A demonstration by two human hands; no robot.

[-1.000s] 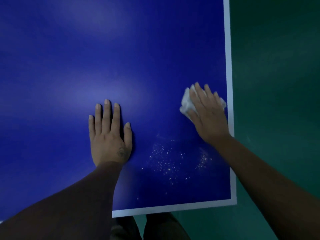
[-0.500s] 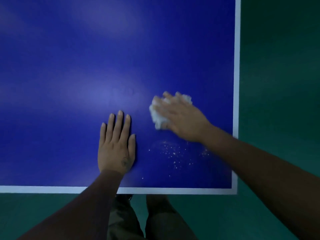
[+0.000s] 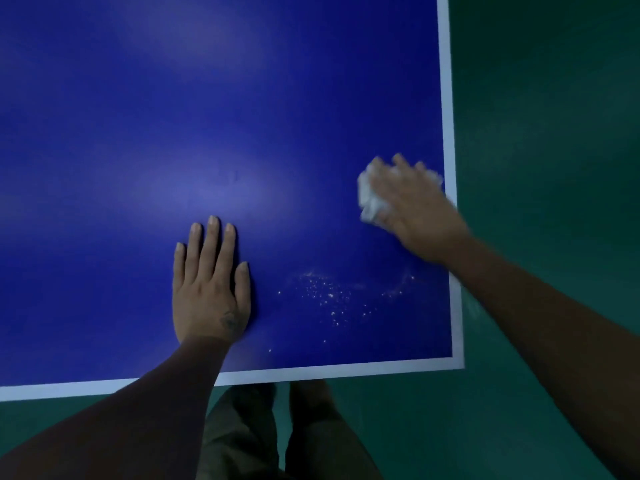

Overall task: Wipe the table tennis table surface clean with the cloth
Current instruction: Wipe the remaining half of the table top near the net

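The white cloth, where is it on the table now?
In the head view the cloth lies under the right hand, near the table's right white edge line, beyond the white specks.

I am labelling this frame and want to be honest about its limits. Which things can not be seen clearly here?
- Right hand, head view: motion blur hides how its fingers lie.
- White cloth: mostly under that hand, its shape smeared.
- Table tennis table: cut off by the top and left edges.
- White specks: too small to identify.
- Surface beneath the flat left hand: covered.
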